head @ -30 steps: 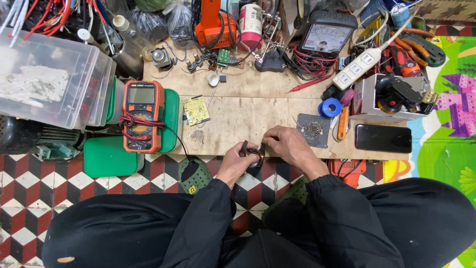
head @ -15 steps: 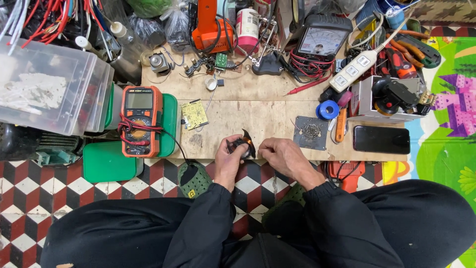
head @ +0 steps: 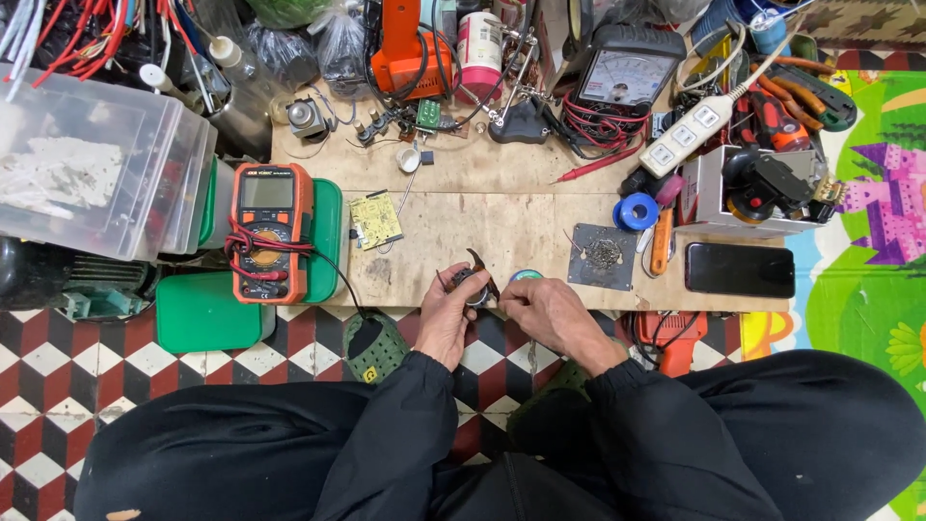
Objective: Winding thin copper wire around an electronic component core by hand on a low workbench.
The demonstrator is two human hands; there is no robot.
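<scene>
My left hand (head: 447, 316) grips a small dark round part (head: 467, 282) at the near edge of the wooden board (head: 453, 232). My right hand (head: 540, 314) is beside it, fingertips pinching the same part where a dark curved prong sticks up. Both hands meet at the board's front edge, above the checkered floor. A small green circuit board (head: 375, 219) lies to the upper left of my hands. An orange multimeter (head: 269, 232) with red and black leads rests on a green lid at the left.
A metal plate with solder bits (head: 602, 256), a black phone (head: 739, 269), a blue tape roll (head: 636, 211) and a white power strip (head: 690, 133) lie to the right. Clear plastic boxes (head: 92, 164) stand far left. An analogue meter (head: 629, 69) and an orange tool (head: 405, 43) are at the back.
My hands have shifted slightly left along the board's front edge, and the small dark part has been turned between them, its prong now pointing up.
</scene>
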